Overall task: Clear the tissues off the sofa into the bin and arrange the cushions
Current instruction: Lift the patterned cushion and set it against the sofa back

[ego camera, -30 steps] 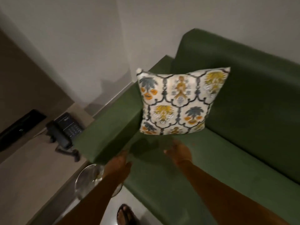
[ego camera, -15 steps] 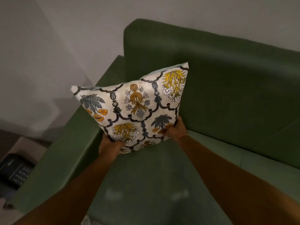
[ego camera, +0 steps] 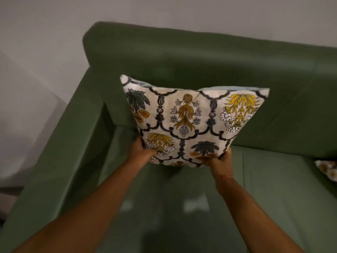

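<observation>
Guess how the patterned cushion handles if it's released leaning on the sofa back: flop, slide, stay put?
Probably soft: the patterned cushion dents where the left hand and right hand pinch its lower corners. Likely light, held by corners alone. It may slump against the sofa back.

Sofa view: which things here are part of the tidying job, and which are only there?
Part of the job:
patterned cushion, held by left hand and right hand
second cushion at right edge
green sofa

Only there:
grey wall
</observation>
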Tool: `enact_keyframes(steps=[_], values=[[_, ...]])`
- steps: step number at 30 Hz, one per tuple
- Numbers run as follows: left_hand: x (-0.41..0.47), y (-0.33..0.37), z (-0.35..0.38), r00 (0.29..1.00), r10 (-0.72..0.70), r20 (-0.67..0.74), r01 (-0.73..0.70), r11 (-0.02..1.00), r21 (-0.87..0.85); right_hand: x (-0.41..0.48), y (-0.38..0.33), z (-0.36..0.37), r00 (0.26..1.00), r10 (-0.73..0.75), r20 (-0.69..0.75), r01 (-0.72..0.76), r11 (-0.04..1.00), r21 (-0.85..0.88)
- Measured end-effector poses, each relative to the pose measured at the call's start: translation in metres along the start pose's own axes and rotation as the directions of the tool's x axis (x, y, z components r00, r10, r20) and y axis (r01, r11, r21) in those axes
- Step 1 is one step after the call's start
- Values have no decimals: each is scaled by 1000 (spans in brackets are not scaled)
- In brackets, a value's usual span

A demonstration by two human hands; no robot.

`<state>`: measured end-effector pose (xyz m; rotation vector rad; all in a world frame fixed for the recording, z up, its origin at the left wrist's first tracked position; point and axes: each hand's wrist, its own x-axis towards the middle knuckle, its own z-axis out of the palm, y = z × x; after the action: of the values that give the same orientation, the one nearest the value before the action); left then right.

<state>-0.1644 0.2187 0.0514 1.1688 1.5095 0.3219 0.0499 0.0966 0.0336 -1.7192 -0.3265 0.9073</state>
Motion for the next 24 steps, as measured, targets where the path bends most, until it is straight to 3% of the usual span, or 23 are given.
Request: enact_keyframes(steps=[4, 7, 11, 14, 19, 24], values=[[3, -12, 6, 1000, -29, 5, 28, 994, 109, 3, 14, -11, 992, 83, 91, -75, 993, -88], [-5, -10, 2, 1000, -7, 28, -2, 956, 294, -1, 8, -23, 984, 113, 141, -99, 989, -106], [-28, 14, 10, 967, -203, 154, 90, 838, 539, -15, -2, -52, 971, 198, 138, -168, 965, -200], [-48, 35, 40, 916, -259, 305, 5, 768, 640, -18, -7, -82, 965, 249, 80, -235, 960, -156], [-61, 60, 166, 870, -132, 475, -248, 715, 654, -17, -3, -181, 957, 282, -66, -285, 958, -44], [-85, 79, 327, 858, -25, 514, -294, 796, 529, -1, 8, -322, 902, 321, -290, -307, 947, 92]])
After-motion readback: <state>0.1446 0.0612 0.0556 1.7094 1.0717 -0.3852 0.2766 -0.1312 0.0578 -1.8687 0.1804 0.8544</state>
